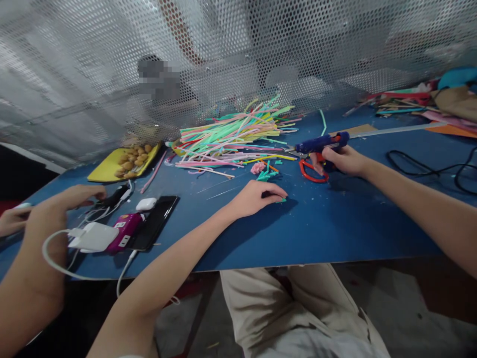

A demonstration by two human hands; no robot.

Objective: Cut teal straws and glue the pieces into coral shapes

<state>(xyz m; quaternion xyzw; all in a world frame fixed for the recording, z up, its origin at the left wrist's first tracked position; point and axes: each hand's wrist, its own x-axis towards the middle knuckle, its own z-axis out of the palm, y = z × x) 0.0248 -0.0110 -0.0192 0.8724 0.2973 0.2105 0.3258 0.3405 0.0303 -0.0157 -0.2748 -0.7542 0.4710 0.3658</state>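
My left hand (257,198) rests low over the blue table (238,233), its thumb and fingers pinched on a small green piece (283,200). In my right hand (341,160) is a blue glue gun (316,143), its nozzle pointing left. Beneath the gun lie scissors with red handles (313,178). Just beyond my left hand sit a pink curled cluster (258,168) and several short green pieces (267,174). A large pile of pastel strips (231,134) lies behind them.
At the left are a black phone (158,223), a purple box (126,231), a white charger (97,236) and cables. A yellow tray (104,166) holds brown lumps. Another person's hands (74,196) are at the far left. A black cord (417,171) lies right; perforated mesh (223,59) stands behind.
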